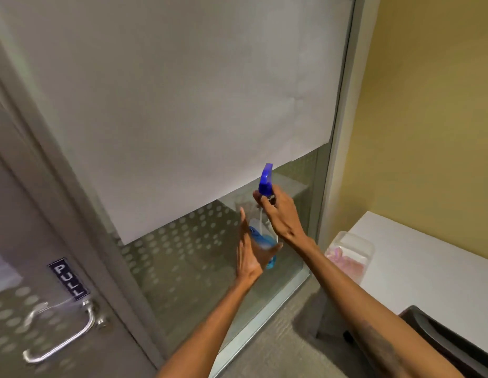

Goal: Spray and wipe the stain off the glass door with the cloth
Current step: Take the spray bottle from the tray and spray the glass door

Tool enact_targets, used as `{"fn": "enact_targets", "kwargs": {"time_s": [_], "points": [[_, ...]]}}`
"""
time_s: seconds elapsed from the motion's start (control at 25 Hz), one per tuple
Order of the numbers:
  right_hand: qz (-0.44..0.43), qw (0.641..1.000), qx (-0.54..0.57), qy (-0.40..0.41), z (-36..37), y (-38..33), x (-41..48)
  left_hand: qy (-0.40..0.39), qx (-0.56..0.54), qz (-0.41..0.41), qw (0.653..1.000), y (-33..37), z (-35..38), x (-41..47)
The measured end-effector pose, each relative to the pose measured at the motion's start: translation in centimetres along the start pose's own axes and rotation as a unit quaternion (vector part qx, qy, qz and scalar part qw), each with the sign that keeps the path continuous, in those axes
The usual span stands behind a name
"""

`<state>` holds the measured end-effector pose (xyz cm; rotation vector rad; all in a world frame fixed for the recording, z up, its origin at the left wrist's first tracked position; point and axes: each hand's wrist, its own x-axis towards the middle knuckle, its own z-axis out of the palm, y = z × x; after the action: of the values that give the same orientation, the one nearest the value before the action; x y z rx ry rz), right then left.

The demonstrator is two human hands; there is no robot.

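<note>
Both of your hands are on the spray bottle (258, 232), held close to the lower part of the glass (196, 255); your right hand (281, 214) curls round the neck under the blue head, and your left hand (249, 252) lies along the body with its fingers straight, propping it rather than gripping. The nozzle looks tilted up toward the frosted sheet (183, 105), so a squeeze now could wet that and miss the stain, which I can't pick out here; aim first. With the left hand flat, the bottle may swing or slip when you pull the trigger. No cloth is in view, so the spray could run down before you wipe; whether the pink stuff in the plastic tub (349, 253) on the table (428, 268) is a cloth, I can't tell.
</note>
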<state>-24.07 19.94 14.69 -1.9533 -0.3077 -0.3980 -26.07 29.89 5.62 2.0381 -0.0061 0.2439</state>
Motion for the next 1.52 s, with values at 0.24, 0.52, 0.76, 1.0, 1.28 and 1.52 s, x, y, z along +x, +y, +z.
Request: {"fn": "enact_targets", "kwargs": {"time_s": [0.24, 0.52, 0.76, 1.0, 1.28, 1.52], "points": [[-0.06, 0.994, 0.032, -0.081, 5.7, -8.9, -6.1, 0.083, -0.032, -0.009, 0.996, -1.1, -10.3, -8.6], [-0.091, 0.974, 0.129, -0.165, 10.7, -19.1, -16.7, 0.219, 0.014, 0.052, 0.974, -0.8, -20.2, -22.6], [-0.123, 0.957, 0.204, -0.163, 15.9, -30.1, -23.1, 0.325, 0.071, 0.058, 0.941, -0.2, -29.8, -29.9], [-0.119, 0.951, 0.261, -0.115, 24.3, -40.9, -27.0, 0.369, 0.089, 0.061, 0.923, -0.6, -41.1, -35.0], [-0.086, 0.933, 0.338, -0.094, 36.0, -50.8, -30.8, 0.356, 0.139, 0.053, 0.923, -4.1, -54.6, -38.4], [-0.043, 0.935, 0.345, -0.075, 42.0, -55.5, -31.0, 0.343, 0.154, 0.048, 0.925, -6.8, -62.1, -38.4]]}}
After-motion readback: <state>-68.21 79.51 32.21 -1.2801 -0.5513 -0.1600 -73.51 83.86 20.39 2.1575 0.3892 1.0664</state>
